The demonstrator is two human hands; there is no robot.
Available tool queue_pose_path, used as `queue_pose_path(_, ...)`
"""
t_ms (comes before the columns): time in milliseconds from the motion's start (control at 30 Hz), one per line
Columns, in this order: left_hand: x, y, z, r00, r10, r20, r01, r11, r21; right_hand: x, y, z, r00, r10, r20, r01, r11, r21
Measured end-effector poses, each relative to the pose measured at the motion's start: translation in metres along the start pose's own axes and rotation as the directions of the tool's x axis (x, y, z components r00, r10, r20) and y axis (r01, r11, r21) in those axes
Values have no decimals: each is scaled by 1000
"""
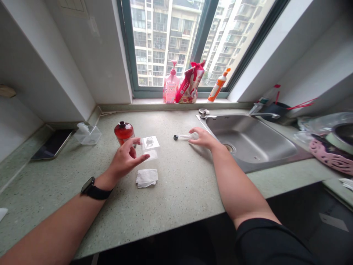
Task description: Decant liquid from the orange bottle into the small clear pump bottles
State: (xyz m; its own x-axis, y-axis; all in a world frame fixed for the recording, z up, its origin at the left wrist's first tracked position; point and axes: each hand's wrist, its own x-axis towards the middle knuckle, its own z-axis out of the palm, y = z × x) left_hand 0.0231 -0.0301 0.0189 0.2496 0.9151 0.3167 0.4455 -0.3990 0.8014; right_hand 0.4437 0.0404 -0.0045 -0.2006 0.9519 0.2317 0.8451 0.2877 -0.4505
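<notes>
My left hand (125, 158) has its thumb and fingers around the near-left side of a clear square bottle (154, 144), which stands on the counter with a round neck opening on top. Just behind that hand is a brown-red bottle (122, 132) with an open dark neck. My right hand (203, 138) reaches in from the right, its thumb and fingers closed round the clear end of a thin tube piece with a black round tip (175, 137), low over the counter. A folded white tissue (147, 178) lies in front of the clear bottle.
A steel sink (256, 138) with a tap is set in at the right. A phone (52, 144) and a clear plastic box (88, 136) lie at the left. On the windowsill stand a pink pump bottle (170, 86), a red bag (190, 86) and an orange bottle (217, 87).
</notes>
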Motion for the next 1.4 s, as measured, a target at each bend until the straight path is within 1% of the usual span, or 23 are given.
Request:
queue_pose_path(167,0,1,1,999,36,-1,-36,999,7,1,-1,2,1000,11,-9,-10,1000,13)
queue_pose_path(233,0,1,0,999,50,-4,-50,999,10,2,-2,1,999,20,-31,-20,1000,22)
queue_pose_path(300,-1,1,0,998,60,-8,-60,998,18,3,-7,-2,996,45,-78,-42,998,42)
queue_pose_path(400,-2,-1,1,996,83,-20,-82,995,54,4,-21,-4,978,84,-190,-54,986,158)
queue_pose_path(467,-2,-3,1,993,113,-36,-110,990,94,4,-36,-3,972,81,-220,-15,958,286)
queue_pose_path(533,-3,-5,2,987,151,-51,-142,980,141,3,-55,0,982,48,-181,31,910,413)
queue_pose_path(633,-2,-7,1,979,194,-59,-177,958,226,-1,-81,6,998,-14,-62,47,825,564)
queue_pose_path(700,-2,-8,0,975,217,-56,-193,941,278,-3,-94,8,999,-51,1,39,777,628)
queue_pose_path(767,-2,-8,0,969,243,-50,-215,924,315,-5,-101,9,996,-83,36,39,753,657)
queue_pose_path(900,-3,-8,0,960,279,-23,-252,896,364,-6,-105,8,991,-129,36,78,774,629)
queue_pose_path(1067,-6,-6,1,961,274,30,-261,871,415,-8,-109,5,987,-161,13,127,826,549)
queue_pose_path(1167,-8,-3,2,962,268,49,-263,868,420,-11,-117,5,978,-206,21,162,824,542)
queue_pose_path(1233,-9,0,3,963,262,62,-264,871,414,-13,-123,7,973,-229,27,174,804,569)
queue_pose_path(1300,-10,2,4,962,261,82,-271,877,396,-14,-129,11,972,-232,34,159,760,630)
queue_pose_path(1400,-11,6,5,959,267,98,-284,893,348,-16,-138,23,978,-202,53,92,642,761)
